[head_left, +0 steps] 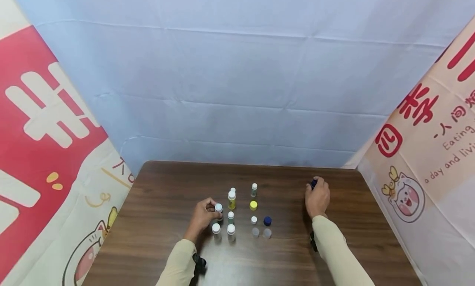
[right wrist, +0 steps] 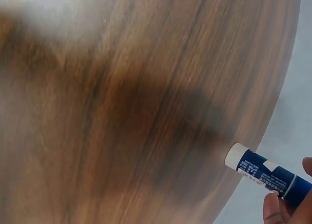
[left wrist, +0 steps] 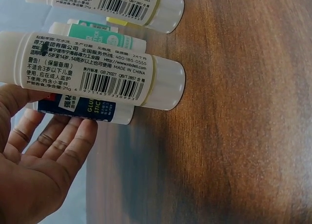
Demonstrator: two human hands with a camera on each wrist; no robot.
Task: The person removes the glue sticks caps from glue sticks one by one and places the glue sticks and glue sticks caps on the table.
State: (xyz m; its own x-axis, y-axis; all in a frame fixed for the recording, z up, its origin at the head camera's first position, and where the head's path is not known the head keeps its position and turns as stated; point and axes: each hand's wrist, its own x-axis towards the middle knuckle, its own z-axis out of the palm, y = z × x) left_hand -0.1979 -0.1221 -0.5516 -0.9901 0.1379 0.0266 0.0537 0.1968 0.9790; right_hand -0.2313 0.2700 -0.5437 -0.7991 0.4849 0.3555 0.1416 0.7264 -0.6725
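My left hand (head_left: 203,213) holds a white-capped navy glue stick (left wrist: 105,112) upright on the table, pinched between thumb and fingers. In the left wrist view a white glue stick (left wrist: 97,75) in front hides part of the thumb and that navy stick. Close by stand another white glue stick (head_left: 231,232), a green-labelled one (head_left: 231,218) and a yellow one (head_left: 231,200). Far to the right, my right hand (head_left: 318,197) grips a dark blue glue stick (right wrist: 265,170) around its capped end, its white base toward the tabletop.
A small white-capped glue stick (head_left: 254,190) stands near the back. In front of it lie a yellow cap (head_left: 253,205), a white cap (head_left: 254,220), a navy cap (head_left: 267,221) and two translucent caps (head_left: 255,232). The wooden table (head_left: 167,187) ends at a cloth backdrop (head_left: 222,125).
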